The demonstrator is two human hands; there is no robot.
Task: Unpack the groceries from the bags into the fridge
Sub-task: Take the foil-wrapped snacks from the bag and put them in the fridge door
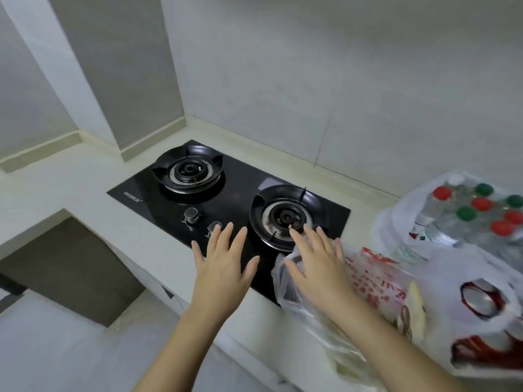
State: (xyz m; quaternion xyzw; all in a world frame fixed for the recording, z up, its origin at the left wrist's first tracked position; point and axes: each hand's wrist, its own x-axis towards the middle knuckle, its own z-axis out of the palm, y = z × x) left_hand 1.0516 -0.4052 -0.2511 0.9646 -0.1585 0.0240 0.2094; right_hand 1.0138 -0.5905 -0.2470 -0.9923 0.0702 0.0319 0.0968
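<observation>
Hands were both spread flat, holding nothing: left hand (223, 264) above the hob (235, 190), right hand (319, 264) over the nearest grocery bag (370, 281) on the bench (93, 179). Bottle bag (469, 213) stood farther right. Risk judged: the slack bag, overlapping the hob, could snag and spill.

Noted black hob (235, 190) with 2 burners (188, 169), set in pale counter (85, 193). Observed left hand (223, 267), fingers straight and spread, above hob's front edge beside 2 knobs (192, 215). Observed right hand (319, 267), fingers straight, over clear bag (285, 284) at hob's right corner; contact unclear. Logged red-printed bag (373, 281) and bagged red- and green-capped bottles (481, 203) further right.
</observation>
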